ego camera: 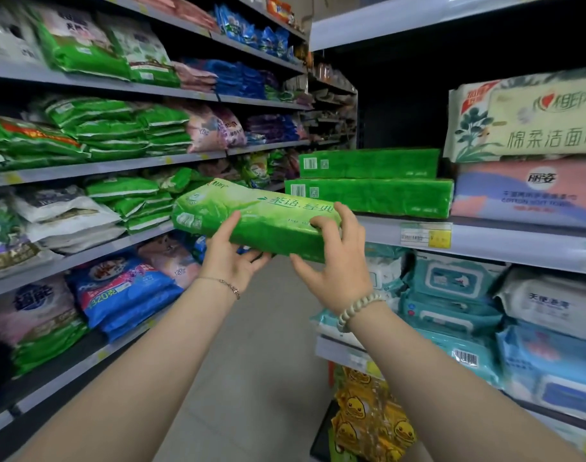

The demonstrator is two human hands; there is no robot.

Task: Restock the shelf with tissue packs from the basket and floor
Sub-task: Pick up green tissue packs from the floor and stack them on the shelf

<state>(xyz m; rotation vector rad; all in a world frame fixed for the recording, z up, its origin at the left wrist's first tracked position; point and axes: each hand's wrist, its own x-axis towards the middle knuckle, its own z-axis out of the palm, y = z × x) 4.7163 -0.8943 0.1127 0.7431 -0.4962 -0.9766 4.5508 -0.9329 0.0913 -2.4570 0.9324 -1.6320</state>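
I hold a long green tissue pack (251, 215) in the air at chest height, in the aisle just left of the right-hand shelf (485, 241). My left hand (233, 258) grips its underside near the middle. My right hand (335, 258) clasps its right end, fingers curled over the top. Two more green tissue packs (368, 181) lie stacked flat on that shelf, right behind the held pack. No basket is visible.
Cream and pink-blue cotton towel packs (525, 155) sit right of the stack. Teal wet-wipe packs (451, 295) fill the shelf below, and yellow duck bags (368, 421) hang at the bottom. Shelves of bagged goods (101, 135) line the left side. A grey floor (251, 378) runs between.
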